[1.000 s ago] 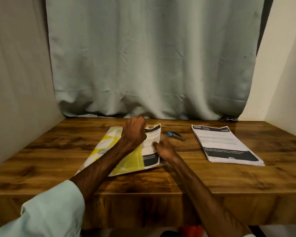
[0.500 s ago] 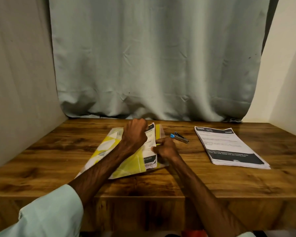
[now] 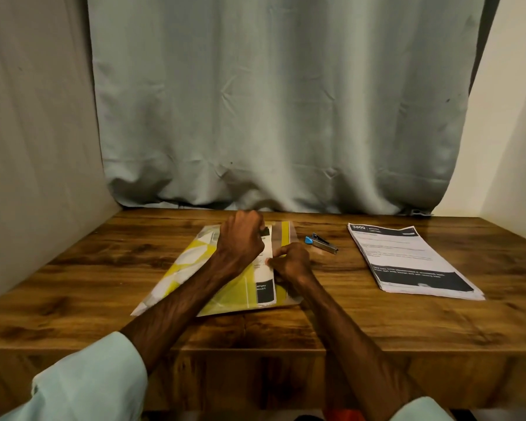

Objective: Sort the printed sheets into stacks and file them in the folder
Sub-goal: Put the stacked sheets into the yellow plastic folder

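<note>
A yellow and white patterned folder (image 3: 192, 262) lies flat on the wooden table (image 3: 73, 287), left of centre. A set of printed sheets (image 3: 266, 284) with a black band sits mostly inside it; only a narrow strip shows at the folder's right side. My left hand (image 3: 240, 241) grips the folder's upper part with curled fingers. My right hand (image 3: 290, 264) pinches the right edge of the sheets. A second stack of printed sheets (image 3: 407, 259) lies apart on the right of the table.
A small stapler (image 3: 321, 242) with a blue end lies between the folder and the right stack. A grey curtain (image 3: 271, 101) hangs behind the table, and walls close in on both sides. The table's front edge runs just below the folder.
The printed sheets have slid leftward into the folder, so much less of them shows now. My right hand moved left and up with their edge; my left hand stayed on the folder.
</note>
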Demonstrator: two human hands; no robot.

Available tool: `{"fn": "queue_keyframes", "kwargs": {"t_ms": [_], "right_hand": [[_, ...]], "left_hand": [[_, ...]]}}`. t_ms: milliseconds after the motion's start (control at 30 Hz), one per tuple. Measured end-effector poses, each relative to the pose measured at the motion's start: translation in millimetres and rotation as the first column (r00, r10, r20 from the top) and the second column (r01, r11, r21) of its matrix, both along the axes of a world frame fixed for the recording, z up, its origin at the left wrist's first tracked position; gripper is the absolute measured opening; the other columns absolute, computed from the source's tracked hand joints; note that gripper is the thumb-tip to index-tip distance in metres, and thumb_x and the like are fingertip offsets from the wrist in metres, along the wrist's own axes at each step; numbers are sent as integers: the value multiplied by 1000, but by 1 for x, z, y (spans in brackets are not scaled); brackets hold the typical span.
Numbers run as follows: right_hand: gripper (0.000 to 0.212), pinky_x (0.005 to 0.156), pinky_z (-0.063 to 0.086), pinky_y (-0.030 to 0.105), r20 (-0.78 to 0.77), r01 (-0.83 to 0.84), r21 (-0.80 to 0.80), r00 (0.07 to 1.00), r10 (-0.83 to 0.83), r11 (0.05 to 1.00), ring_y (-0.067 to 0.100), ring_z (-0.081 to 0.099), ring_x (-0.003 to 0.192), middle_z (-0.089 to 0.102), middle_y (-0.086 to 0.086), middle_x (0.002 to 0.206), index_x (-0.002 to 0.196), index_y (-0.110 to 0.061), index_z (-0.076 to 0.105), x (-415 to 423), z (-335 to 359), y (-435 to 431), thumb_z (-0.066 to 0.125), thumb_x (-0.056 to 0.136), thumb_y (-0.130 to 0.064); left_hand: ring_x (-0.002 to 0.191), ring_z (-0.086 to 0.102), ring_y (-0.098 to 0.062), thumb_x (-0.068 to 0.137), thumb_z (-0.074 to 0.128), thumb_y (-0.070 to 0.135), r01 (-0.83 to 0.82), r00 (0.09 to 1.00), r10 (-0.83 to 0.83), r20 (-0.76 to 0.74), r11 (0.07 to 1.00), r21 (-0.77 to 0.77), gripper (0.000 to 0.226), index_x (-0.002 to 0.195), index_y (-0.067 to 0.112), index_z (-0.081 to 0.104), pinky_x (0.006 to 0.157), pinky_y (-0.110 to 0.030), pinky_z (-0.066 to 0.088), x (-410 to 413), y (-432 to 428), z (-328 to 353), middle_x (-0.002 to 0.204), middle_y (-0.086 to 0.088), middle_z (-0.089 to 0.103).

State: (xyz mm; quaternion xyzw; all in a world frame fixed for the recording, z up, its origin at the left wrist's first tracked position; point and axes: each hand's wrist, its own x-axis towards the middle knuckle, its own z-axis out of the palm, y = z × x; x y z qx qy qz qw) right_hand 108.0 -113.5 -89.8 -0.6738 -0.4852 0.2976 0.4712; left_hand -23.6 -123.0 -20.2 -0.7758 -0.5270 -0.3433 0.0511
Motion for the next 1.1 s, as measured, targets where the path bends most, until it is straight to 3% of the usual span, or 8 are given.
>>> {"fn": "queue_keyframes", "kwargs": {"t_ms": [67, 200, 267, 500, 600, 767, 933, 1100], "right_hand": [[18, 62, 64, 45, -81, 24, 5, 996, -24, 1000, 26, 74, 62, 76, 15, 80, 71, -10, 68, 3, -2, 1, 82, 83, -7], [10, 55, 61, 35, -173, 93, 54, 982, -82, 994, 20, 71, 55, 76, 15, 83, 79, -6, 71, 4, -7, -5, 79, 85, -4], [9, 58, 63, 42, -238, 109, 84, 967, -86, 990, 20, 70, 51, 75, 16, 83, 85, -5, 70, 2, -10, -7, 79, 85, -3], [26, 57, 63, 49, -327, 83, 97, 944, -47, 992, 29, 72, 54, 73, 23, 82, 94, 0, 66, -6, -6, 0, 83, 76, 6], [23, 48, 56, 34, -263, 32, 83, 965, -9, 996, 23, 67, 45, 71, 23, 75, 90, 3, 66, -9, -5, 3, 84, 75, 6], [14, 40, 45, 22, -69, -28, 101, 997, 35, 995, 15, 63, 41, 71, 17, 67, 88, -2, 71, -9, -10, 5, 83, 81, -5], [11, 48, 51, 29, 14, -137, 135, 991, 136, 981, 19, 64, 53, 71, 9, 66, 78, -10, 75, 9, -5, -3, 74, 89, -9], [13, 66, 62, 37, 159, 148, 267, 968, -195, 952, 11, 71, 74, 73, -7, 75, 76, -25, 72, 75, -1, -8, 72, 86, -17]], "left_hand": [[97, 65, -28, 79, 68, 5, -10, 1000, 10, 13, 1000, -7, 22, 95, 20, 72, 74, -33, 48, 1, 1, -1, 100, -3, 72], [100, 64, -30, 79, 66, 6, -24, 999, 25, 41, 1000, -13, 24, 98, 19, 71, 75, -35, 46, 2, 2, -3, 103, -5, 71], [102, 63, -31, 80, 66, 6, -27, 999, 28, 47, 1000, -16, 25, 100, 18, 71, 77, -36, 47, 2, 2, -4, 105, -6, 70], [102, 63, -31, 78, 63, 4, 0, 1000, 1, 27, 1000, -10, 28, 100, 19, 70, 79, -38, 48, 2, -1, -8, 106, -4, 70], [100, 65, -30, 77, 64, 6, 8, 999, -7, 31, 1000, -7, 27, 98, 22, 71, 79, -39, 52, 1, -2, -7, 103, -2, 71], [96, 66, -27, 78, 66, 3, 40, 998, -40, 48, 999, 1, 24, 95, 20, 72, 79, -41, 56, 2, -5, -6, 99, -2, 72], [94, 65, -31, 77, 64, 6, 31, 998, -31, 51, 1000, 1, 22, 93, 19, 71, 76, -43, 55, 0, -5, -10, 97, -5, 71], [96, 63, -34, 76, 63, 5, 19, 1000, -17, 25, 999, -47, 24, 95, 17, 68, 77, -42, 53, 6, -5, -14, 100, -7, 68]]}}
